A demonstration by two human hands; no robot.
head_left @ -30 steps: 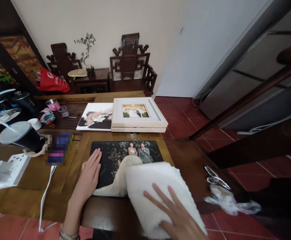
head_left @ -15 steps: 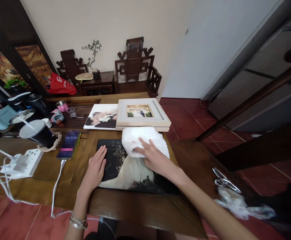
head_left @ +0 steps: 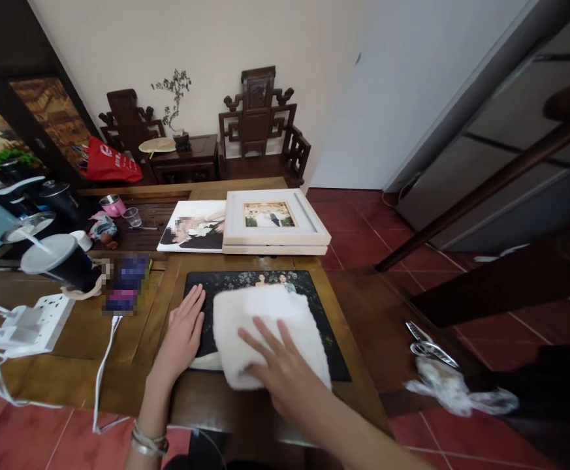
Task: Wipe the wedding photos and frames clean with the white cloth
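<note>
The photo (head_left: pixel 230 281) lies on the table (head_left: pixel 132 352), partly under a white cloth (head_left: pixel 243 313). The right hand (head_left: pixel 279 365) spreads on the cloth; the left hand (head_left: pixel 184 333) lies flat at the photo's left edge. Wiping seems unfinished, but much is hidden.

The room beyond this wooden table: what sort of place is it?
Probably a home, perhaps its sitting room: carved wooden chairs stand near the wall, a potted tree sits on the side table between them, and picture frames are stacked nearby.
</note>
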